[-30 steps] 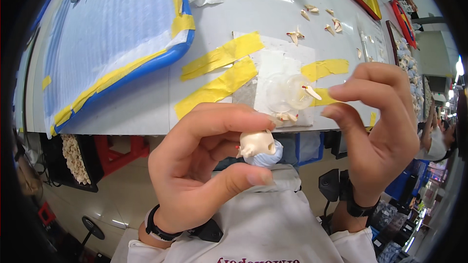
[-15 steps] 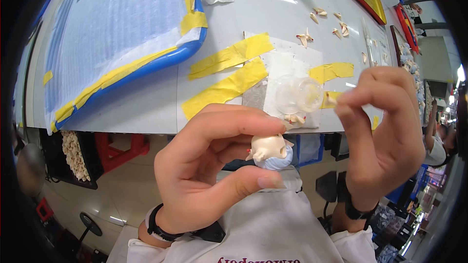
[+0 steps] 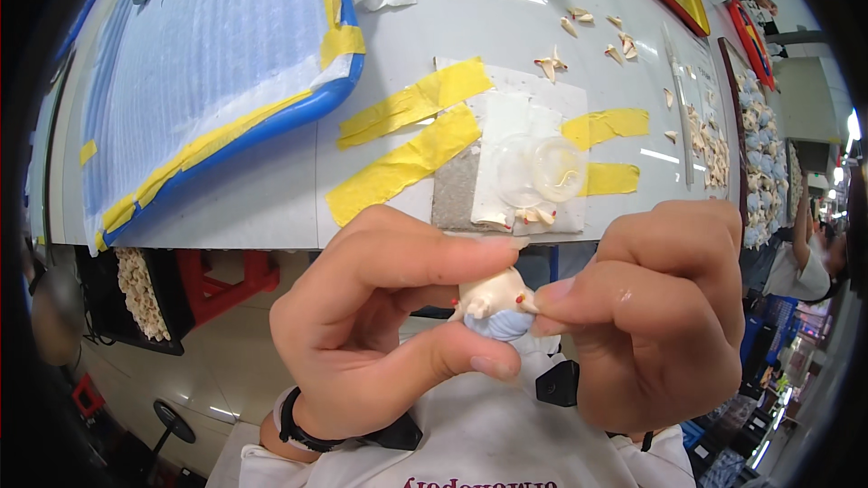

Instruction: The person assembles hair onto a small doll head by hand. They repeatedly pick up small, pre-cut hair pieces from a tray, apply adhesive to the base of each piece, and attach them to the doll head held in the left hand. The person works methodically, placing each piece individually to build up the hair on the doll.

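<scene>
My left hand (image 3: pixel 357 321) is closed, gripping a small figurine head (image 3: pixel 493 292) between thumb and index finger. The head is cream-coloured, with light blue moulded hair on its lower side and a red-tipped point at its left. From the right, my right hand (image 3: pixel 674 316) pinches a small cream figurine part (image 3: pixel 525 304) with a red spot against the side of the head. Fingertips hide much of that part, so I cannot tell how it is seated. Just beyond the hands lie a clear plastic cup (image 3: pixel 558 169) and several red-tipped cream parts (image 3: pixel 533 216).
Yellow tape strips (image 3: pixel 407 163) hold a white and grey sheet (image 3: pixel 457 183) on the table. A blue-rimmed tray (image 3: pixel 271 122) with padded lining stands at left. Loose cream parts (image 3: pixel 628 45), a thin metal tool (image 3: pixel 683 117) and a tray of blue-and-cream pieces (image 3: pixel 759 154) are at right.
My right hand has moved left and down, bringing the small cream part from above the table to the figurine head. My left hand still holds the head, slightly lower.
</scene>
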